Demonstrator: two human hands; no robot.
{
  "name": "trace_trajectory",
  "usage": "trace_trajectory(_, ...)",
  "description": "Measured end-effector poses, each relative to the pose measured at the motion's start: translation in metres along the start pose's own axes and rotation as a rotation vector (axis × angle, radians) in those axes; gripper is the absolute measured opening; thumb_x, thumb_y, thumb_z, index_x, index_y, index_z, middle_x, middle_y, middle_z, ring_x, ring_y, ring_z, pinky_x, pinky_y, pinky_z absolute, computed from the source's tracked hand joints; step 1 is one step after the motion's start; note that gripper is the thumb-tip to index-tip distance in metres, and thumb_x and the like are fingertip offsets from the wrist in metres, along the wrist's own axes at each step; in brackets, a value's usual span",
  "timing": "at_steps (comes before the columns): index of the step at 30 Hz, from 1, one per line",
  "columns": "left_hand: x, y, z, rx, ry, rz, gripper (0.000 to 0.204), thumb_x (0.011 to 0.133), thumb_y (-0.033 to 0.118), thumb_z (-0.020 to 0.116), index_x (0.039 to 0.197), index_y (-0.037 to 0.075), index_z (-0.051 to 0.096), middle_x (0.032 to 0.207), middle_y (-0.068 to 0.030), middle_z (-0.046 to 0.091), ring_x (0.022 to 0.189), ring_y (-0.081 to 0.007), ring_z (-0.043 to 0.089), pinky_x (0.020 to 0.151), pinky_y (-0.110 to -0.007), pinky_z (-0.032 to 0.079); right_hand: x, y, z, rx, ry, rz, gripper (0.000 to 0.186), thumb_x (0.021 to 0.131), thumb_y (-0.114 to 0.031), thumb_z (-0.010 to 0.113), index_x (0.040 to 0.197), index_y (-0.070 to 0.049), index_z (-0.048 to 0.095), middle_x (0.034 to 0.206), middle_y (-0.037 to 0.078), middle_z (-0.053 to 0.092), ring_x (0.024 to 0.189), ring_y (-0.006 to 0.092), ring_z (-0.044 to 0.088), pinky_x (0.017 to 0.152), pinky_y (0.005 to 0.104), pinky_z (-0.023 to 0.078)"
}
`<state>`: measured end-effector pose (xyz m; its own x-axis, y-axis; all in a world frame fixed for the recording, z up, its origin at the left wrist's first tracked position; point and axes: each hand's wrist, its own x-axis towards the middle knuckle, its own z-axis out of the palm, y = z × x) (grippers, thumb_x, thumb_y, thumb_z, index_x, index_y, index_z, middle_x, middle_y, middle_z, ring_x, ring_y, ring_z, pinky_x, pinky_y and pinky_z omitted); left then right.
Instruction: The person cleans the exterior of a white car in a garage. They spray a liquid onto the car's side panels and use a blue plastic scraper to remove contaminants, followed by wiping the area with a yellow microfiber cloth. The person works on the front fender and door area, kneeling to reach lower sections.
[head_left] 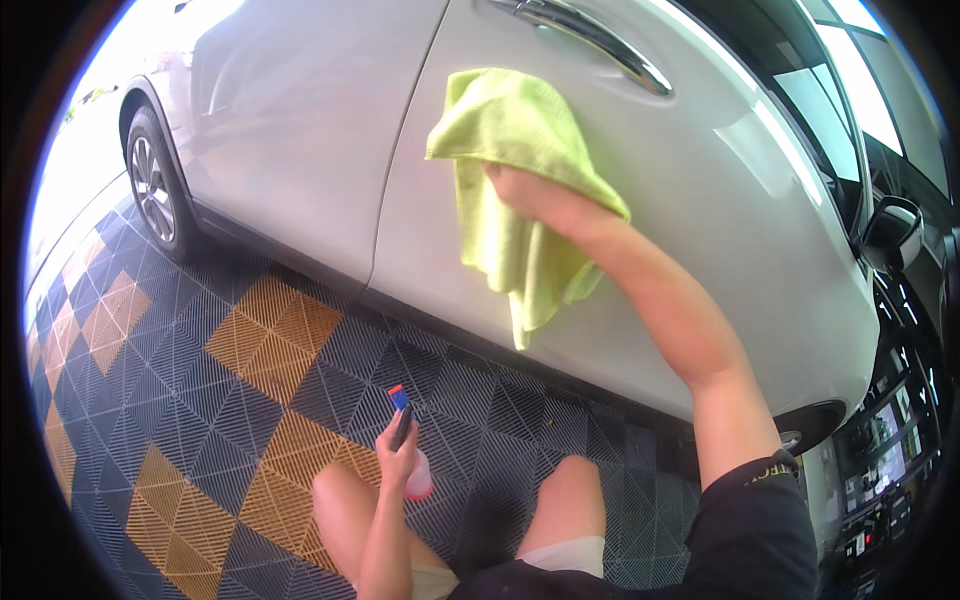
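Observation:
My right arm reaches up to a white car's door [690, 210]. There my right hand [518, 190] grips a yellow-green cloth [515, 115] against the panel, below the chrome handle [600, 45]. Part of the cloth drapes over the hand and hides most of its fingers; the rest hangs in folds down the door. Low and to the left, near my knee, my left hand [394, 457] is closed around a spray bottle [419, 480] with a blue, red and black spray head. Its clear body holds a pinkish-red liquid.
Another door panel [290, 120] and a wheel [152, 180] lie to the left. A side mirror [893, 232] sticks out at the far right. Underfoot is ribbed tile flooring [270, 330] in dark grey and tan.

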<state>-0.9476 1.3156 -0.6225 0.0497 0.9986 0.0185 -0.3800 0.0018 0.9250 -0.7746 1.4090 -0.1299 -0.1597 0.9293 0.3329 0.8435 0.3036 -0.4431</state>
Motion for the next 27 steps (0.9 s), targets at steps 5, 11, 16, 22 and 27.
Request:
trace_trajectory(5,0.007,-0.004,-0.013,0.013,0.037,-0.002,0.040,0.101,0.006,0.071,0.138,-0.007,0.067,0.099,0.0054,0.065,0.080,-0.0022,0.053,0.070,-0.021,0.043,-0.042,0.042,0.002,-0.362,0.023,-0.222,0.053,0.108,-0.027,0.053,0.158,-0.010,0.045,0.159,0.018,0.048,0.150,0.0329,0.042,0.127,0.0445,0.031)
trace_trajectory(11,0.010,-0.017,-0.018,0.017,-0.006,-0.041,0.040,0.100,0.007,0.071,0.137,-0.007,0.068,0.096,0.0047,0.065,0.081,-0.0034,0.055,0.072,-0.021,0.045,-0.033,-0.025,-0.027,0.274,-0.036,0.019,0.061,0.103,-0.027,0.063,0.158,-0.007,0.047,0.157,0.017,0.052,0.148,0.0314,0.046,0.125,0.0435,0.035)
trace_trajectory(16,0.010,-0.008,-0.029,0.050,-0.006,-0.019,0.038,0.100,0.008,0.071,0.136,-0.005,0.069,0.087,0.0062,0.061,0.075,-0.0027,0.053,0.067,-0.021,0.043,-0.044,0.016,-0.012,-0.294,0.168,-0.178,0.047,0.101,-0.026,0.062,0.145,-0.009,0.061,0.143,0.016,0.063,0.138,0.0339,0.055,0.117,0.0453,0.043)
trace_trajectory(22,0.026,-0.028,-0.054,0.072,-0.021,-0.045,0.033,0.101,0.009,0.070,0.131,-0.006,0.071,0.084,0.0053,0.060,0.073,-0.0027,0.051,0.064,-0.022,0.041,0.025,-0.014,0.003,-0.467,-0.022,-0.048,0.039,0.099,-0.017,0.057,0.136,-0.008,0.064,0.137,0.022,0.063,0.131,0.0401,0.056,0.112,0.0466,0.045)
trace_trajectory(27,0.025,-0.013,-0.048,0.301,0.029,0.193,0.038,0.100,0.011,0.072,0.135,-0.004,0.069,0.113,-0.0018,0.075,0.088,-0.0065,0.060,0.080,-0.025,0.050,-0.040,0.009,0.012,-0.192,0.098,-0.147,0.039,0.102,-0.017,0.057,0.139,-0.006,0.063,0.139,0.020,0.064,0.133,0.0357,0.057,0.112,0.0434,0.047)
